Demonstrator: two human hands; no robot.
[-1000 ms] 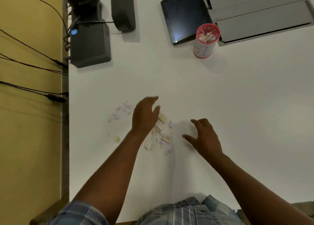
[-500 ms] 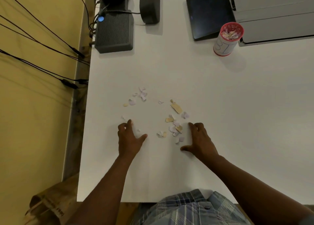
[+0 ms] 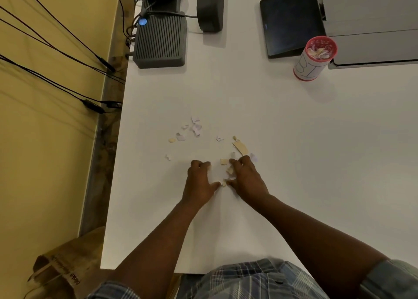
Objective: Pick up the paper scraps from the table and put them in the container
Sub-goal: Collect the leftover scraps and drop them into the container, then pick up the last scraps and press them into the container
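Small white, lilac and tan paper scraps lie scattered on the white table, with a bigger tan scrap just beyond my fingers. My left hand and my right hand rest on the table side by side, fingers curled, thumbs nearly touching. Between them sits a small heap of scraps, partly under my right fingers. The container is a white cup with a red rim, far right at the back, holding several scraps.
At the back stand a grey ribbed box, a dark stand, a tablet and a grey device beside the cup. Cables hang past the table's left edge. A brown paper bag sits below.
Both hands have slid toward each other. The left moved right and the right moved left over the scraps, closing the gap and bunching scraps between them.
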